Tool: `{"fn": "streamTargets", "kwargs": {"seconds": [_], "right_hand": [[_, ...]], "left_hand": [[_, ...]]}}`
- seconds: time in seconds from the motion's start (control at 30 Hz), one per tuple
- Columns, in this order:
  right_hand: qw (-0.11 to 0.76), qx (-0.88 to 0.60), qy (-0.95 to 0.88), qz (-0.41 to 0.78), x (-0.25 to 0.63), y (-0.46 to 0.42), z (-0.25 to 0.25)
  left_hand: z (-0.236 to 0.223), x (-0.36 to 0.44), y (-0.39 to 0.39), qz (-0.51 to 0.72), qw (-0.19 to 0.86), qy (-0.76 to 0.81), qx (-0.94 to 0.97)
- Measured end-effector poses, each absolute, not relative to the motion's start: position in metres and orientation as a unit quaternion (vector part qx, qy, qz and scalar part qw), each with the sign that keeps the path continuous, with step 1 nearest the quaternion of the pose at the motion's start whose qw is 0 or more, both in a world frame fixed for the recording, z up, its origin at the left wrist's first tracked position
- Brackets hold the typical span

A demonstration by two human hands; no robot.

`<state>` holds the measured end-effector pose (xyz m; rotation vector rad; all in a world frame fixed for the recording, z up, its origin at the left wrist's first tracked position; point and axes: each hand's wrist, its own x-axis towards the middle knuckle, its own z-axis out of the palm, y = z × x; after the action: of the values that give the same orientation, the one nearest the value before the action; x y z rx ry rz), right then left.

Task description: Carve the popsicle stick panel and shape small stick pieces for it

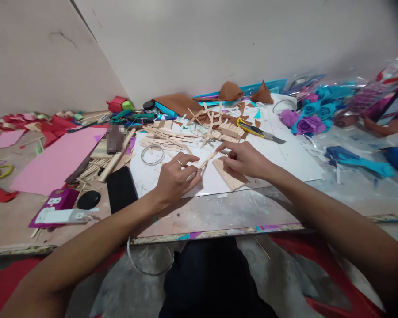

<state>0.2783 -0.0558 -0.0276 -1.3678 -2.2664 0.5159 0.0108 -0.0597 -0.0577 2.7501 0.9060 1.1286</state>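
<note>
A thin wooden craft stick [208, 160] slants between my hands just above the white board [192, 189]. My left hand [176, 177], with a ring on one finger, pinches its lower end between thumb and fingertips. At the upper end, my right hand [244, 160] is closed with its fingertips on the stick. Partly hidden beneath my right hand lies a flat wooden panel [231, 176]. Behind the hands are a heap of loose craft sticks [167, 138] and a yellow utility knife [260, 131] with its blade out. A tape roll [152, 155] lies left of them.
Left are a black phone [121, 189], pink paper [58, 161], a purple box [58, 205] and a round black lid [89, 200]. Brown paper [179, 105] lies along the wall. Blue and purple paper flowers [310, 117] crowd the right. The table edge [219, 234] runs close in front of me.
</note>
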Motion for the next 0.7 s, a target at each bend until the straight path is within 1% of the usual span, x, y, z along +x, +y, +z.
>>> {"fn": "streamTargets", "kwargs": {"seconds": [0.07,0.17,0.27,0.37,0.5,0.6,0.7], "right_hand": [[0.237,-0.510,-0.806,0.185,0.274,-0.057,-0.028],[0.252,-0.545,-0.787,0.141,0.277,-0.053,-0.026],[0.219,-0.560,-0.790,0.123,0.287,-0.047,-0.024],[0.179,-0.542,-0.805,0.160,0.290,-0.048,-0.025],[0.168,-0.490,-0.820,0.244,0.279,-0.058,-0.028],[0.205,-0.460,-0.828,0.246,0.272,-0.062,-0.029],[0.261,-0.477,-0.823,0.168,0.277,-0.055,-0.030]], "left_hand": [[-0.054,0.012,-0.065,0.350,-0.010,0.273,0.896],[-0.051,0.014,-0.070,0.324,-0.058,0.233,0.915],[-0.052,0.014,-0.071,0.292,-0.100,0.208,0.928],[-0.054,0.013,-0.069,0.276,-0.116,0.200,0.933],[-0.052,0.014,-0.071,0.247,-0.134,0.194,0.940],[-0.049,0.017,-0.075,0.223,-0.140,0.192,0.945],[-0.047,0.021,-0.079,0.208,-0.144,0.195,0.948]]}}
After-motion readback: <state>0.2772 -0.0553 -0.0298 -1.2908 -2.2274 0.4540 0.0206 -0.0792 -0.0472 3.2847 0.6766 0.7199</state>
